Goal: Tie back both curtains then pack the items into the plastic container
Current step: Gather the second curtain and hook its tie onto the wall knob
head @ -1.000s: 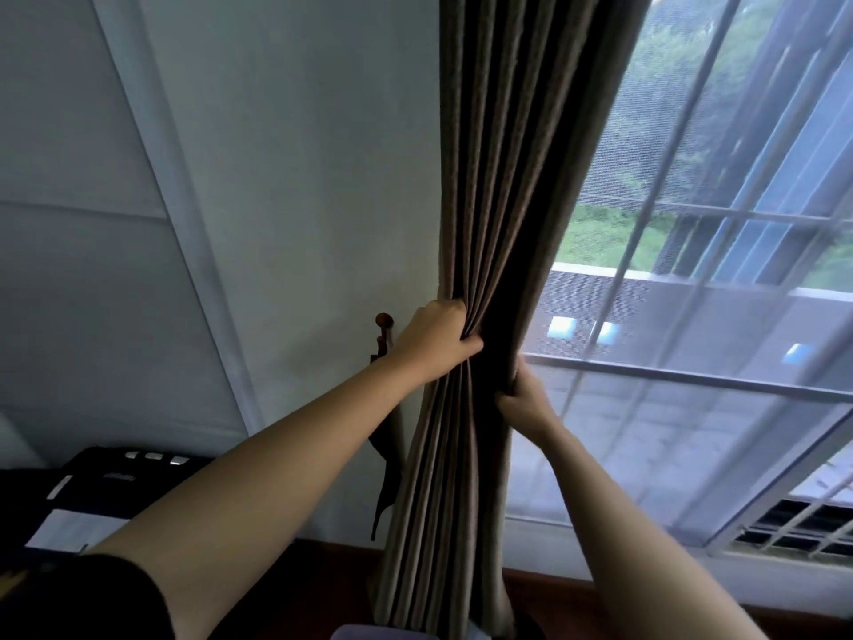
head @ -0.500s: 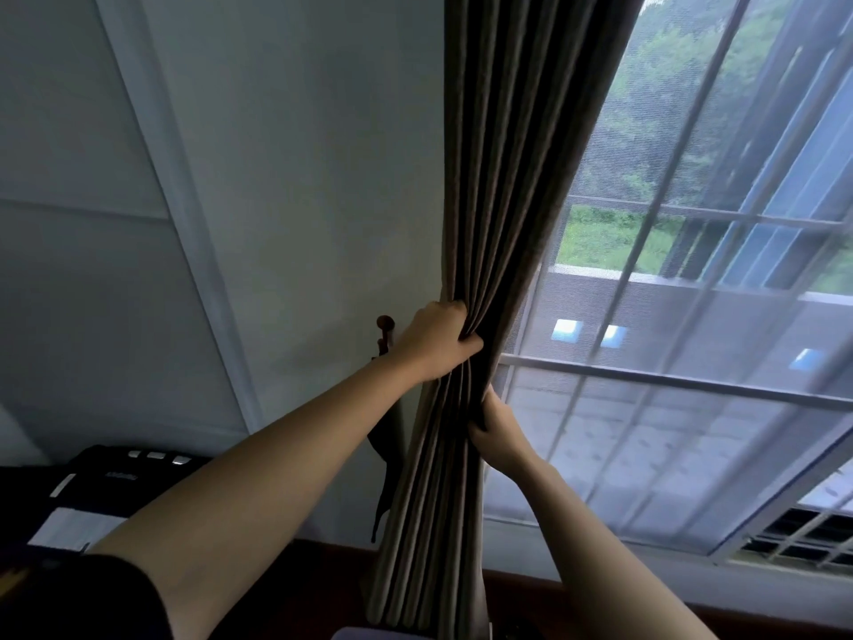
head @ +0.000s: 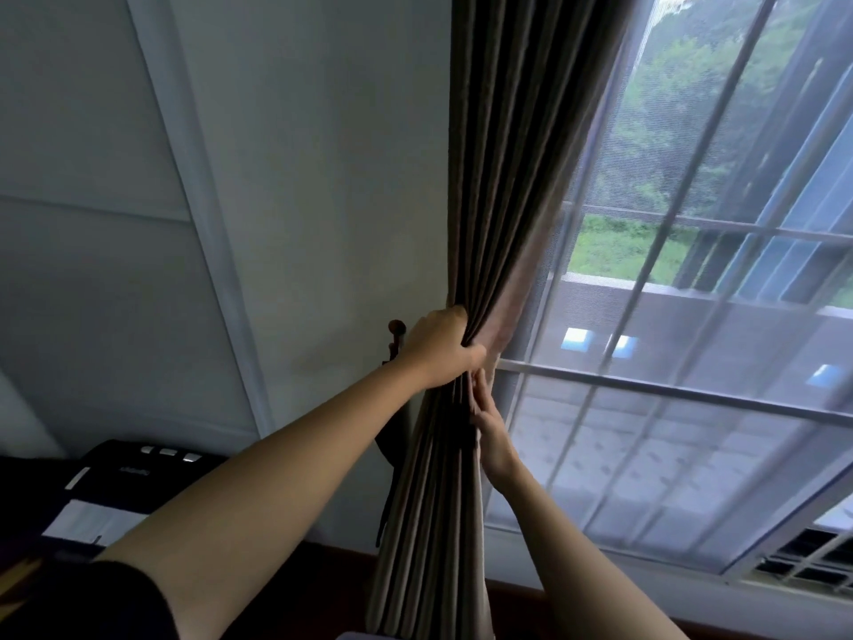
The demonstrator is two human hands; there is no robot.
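Observation:
A brown pleated curtain (head: 503, 187) hangs at the left side of the window, bunched into a narrow bundle. My left hand (head: 441, 346) is clenched around the bundle from the left at mid height. My right hand (head: 489, 427) presses against the bundle's right edge just below, fingers pointing up along the folds. A dark tieback strap (head: 392, 448) hangs from a round wooden wall hook (head: 397, 327) just left of the curtain, partly hidden behind my left wrist. The plastic container is out of view.
The window (head: 669, 385) with a mesh screen and white bars fills the right side. A white wall (head: 300, 177) lies to the left. A black printer (head: 129, 482) sits at the lower left. A dark wooden skirting runs along the bottom.
My right hand has slid left and up along the curtain's right edge, squeezing the bundle narrower. More window shows. My left hand has kept its grip in place.

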